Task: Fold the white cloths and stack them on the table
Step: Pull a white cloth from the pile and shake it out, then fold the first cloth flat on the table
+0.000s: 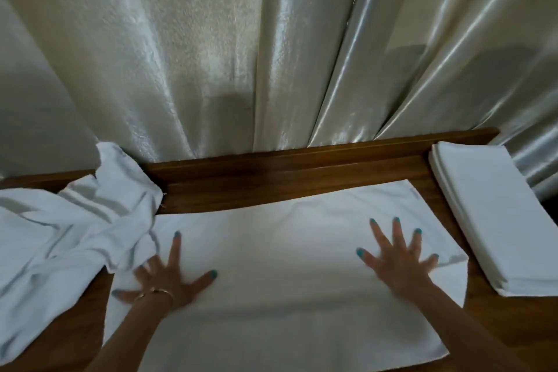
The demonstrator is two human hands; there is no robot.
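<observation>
White cloth [280, 254] lay flat and smooth, centre to lower frame, on the wooden table [302, 187]. Left hand [169, 278] and right hand [398, 263] both pressed palm-down on it, fingers spread, gripping nothing. Folded stack [495, 214] sat at right; crumpled cloths [69, 232] heaped at left. Shiny pale curtain [271, 48] filled the upper frame behind the table.

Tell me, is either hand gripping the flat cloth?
No, the left hand and right hand press flat on the cloth.
</observation>
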